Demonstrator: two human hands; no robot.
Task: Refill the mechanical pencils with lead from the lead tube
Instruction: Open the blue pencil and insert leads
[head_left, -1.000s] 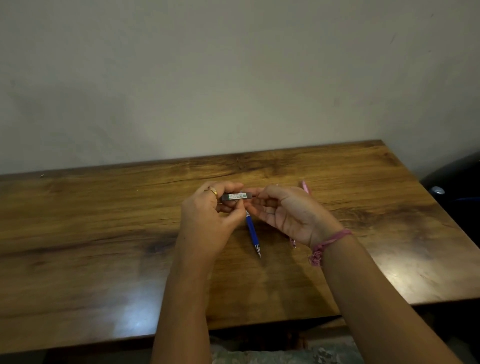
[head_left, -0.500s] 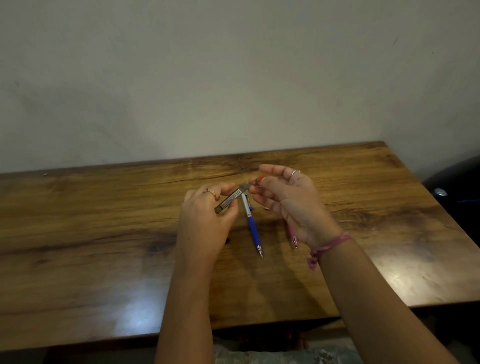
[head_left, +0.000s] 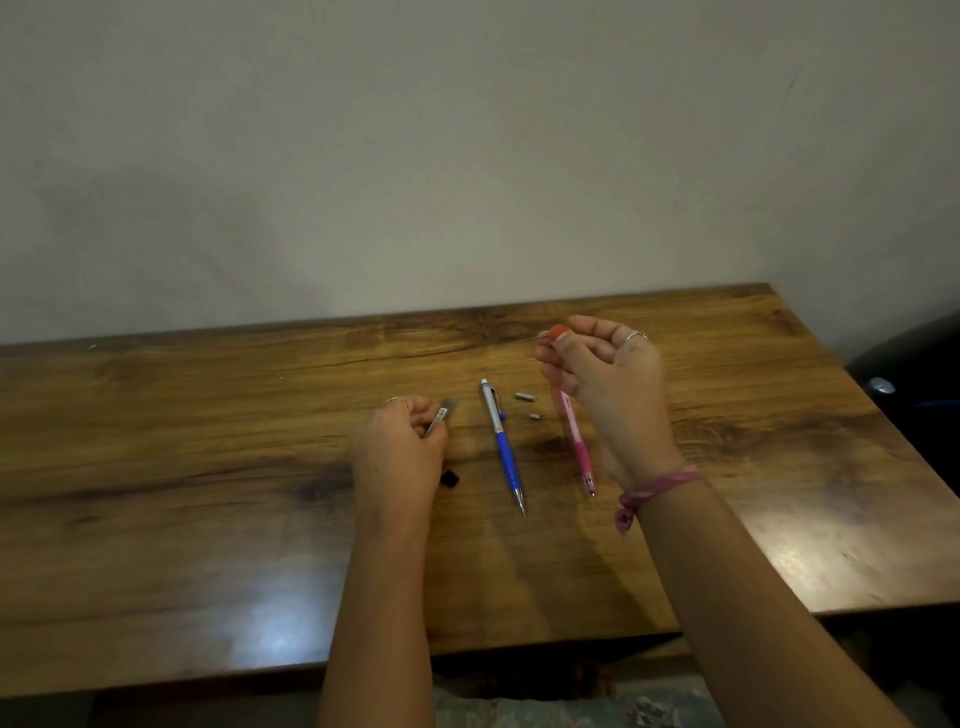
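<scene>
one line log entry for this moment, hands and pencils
left hand: holds lead tube | right hand: raised, pinching, lead not discernible | blue pencil, pink pencil: on table

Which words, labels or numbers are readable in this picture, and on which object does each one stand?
Nothing can be read.
Lead tube, held in the left hand: a pale label, too blurred to read.
Pink pencil: dark print on the barrel near the right hand, too small to read.
Blue pencil: no visible text.
</scene>
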